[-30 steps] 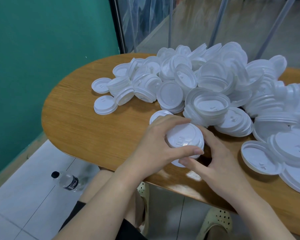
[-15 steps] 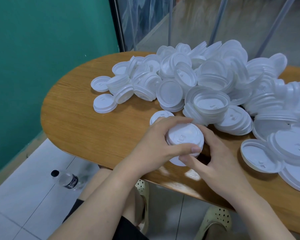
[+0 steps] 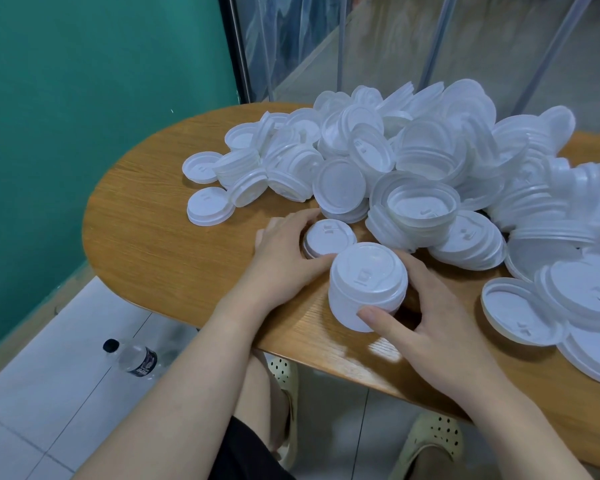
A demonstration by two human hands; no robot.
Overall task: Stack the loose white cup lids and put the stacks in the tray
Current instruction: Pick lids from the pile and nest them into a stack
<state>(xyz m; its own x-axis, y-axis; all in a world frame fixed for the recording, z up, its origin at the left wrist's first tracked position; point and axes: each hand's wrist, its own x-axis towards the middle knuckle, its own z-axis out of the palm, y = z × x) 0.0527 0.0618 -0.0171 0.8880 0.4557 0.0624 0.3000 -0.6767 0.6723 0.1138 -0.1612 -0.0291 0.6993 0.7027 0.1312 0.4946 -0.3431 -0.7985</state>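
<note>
A short stack of white cup lids [image 3: 364,285] stands near the table's front edge. My right hand [image 3: 426,320] grips it, thumb on its front and fingers behind. Just beyond it lie a few small lids [image 3: 329,237] flat on the wood, and my left hand [image 3: 288,254] curls round them from the left. A big heap of loose white lids [image 3: 430,161] covers the table behind and to the right. No tray is in view.
The rounded wooden table [image 3: 160,237] ends close to a green wall on the left. Larger lids [image 3: 520,310] lie at the right front. A water bottle [image 3: 132,358] lies on the tiled floor beneath, beside my knees and shoes.
My left hand has let go of the stack and moved back and left onto the small lids. My right hand alone now holds the stack.
</note>
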